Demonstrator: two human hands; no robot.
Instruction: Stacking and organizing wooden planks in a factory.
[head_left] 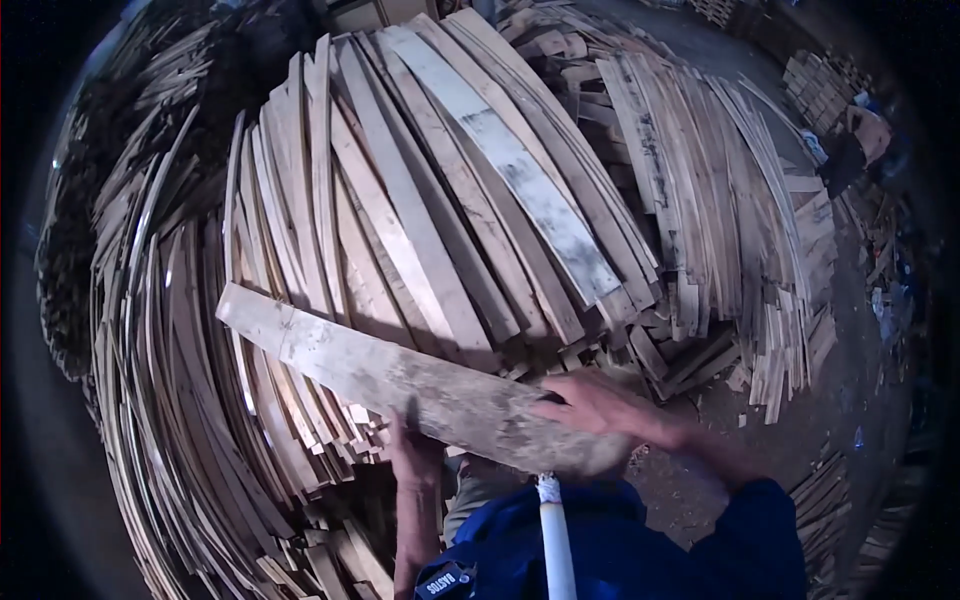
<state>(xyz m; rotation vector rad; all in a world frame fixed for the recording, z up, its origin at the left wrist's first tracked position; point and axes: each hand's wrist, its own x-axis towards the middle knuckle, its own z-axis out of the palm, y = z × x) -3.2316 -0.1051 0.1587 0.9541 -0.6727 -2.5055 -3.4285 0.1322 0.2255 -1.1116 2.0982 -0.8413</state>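
Note:
A wide wooden plank (390, 378), rough and stained dark toward its right end, lies slantwise across my front. Its far left end rises over the edge of the stacked boards. My left hand (414, 445) grips the plank's near edge around the middle, thumb up against its face. Across the top face near the right end, my right hand (595, 403) is closed over the far edge; some of its fingers are hidden. Beyond the plank spreads a big pile of long boards (430, 270), with one pale, blotched board (520, 170) lying on top.
More long slats (165, 350) are stacked along the left side. Another board stack (720, 190) stands at the right, with short offcuts (690, 355) below it. A person (862, 145) is at the far right. A lit cigarette (555, 535) juts into view at the bottom.

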